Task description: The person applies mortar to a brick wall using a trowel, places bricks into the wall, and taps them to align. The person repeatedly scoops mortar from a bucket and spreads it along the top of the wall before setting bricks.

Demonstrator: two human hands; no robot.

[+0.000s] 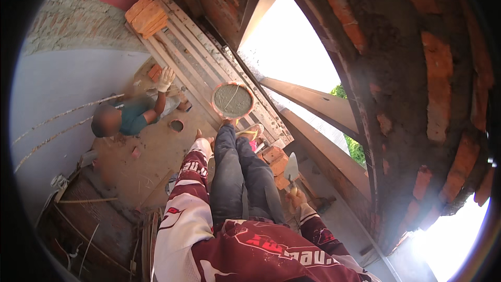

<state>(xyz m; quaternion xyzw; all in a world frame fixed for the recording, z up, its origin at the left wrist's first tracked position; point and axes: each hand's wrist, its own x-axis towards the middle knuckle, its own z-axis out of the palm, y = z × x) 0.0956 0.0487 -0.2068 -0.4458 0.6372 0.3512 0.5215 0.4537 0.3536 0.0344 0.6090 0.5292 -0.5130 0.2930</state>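
The pointed grey metal trowel with a pale handle (291,167) was out to the right of the person's legs, with the right hand (296,197) wrapped firmly around its handle, blade up. The left hand (205,141) looked released, fingers loosely spread, hanging just beside the dark trousers (227,177). Right ahead of the feet sat a round, orange-rimmed bucket (252,105) pretty much full of wet grey mortar (229,102), resting on a platform of rough wooden planks (190,75). A stack of orange-red bricks (146,16) was parked at the far end, and more loose orange bricks (273,157) lay near the trowel. Down on the left, a co-worker in a teal shirt (134,118) had a pale-gloved hand (166,79) raised, with a smaller round bucket (176,120) on the tan floor (156,164) nearby.
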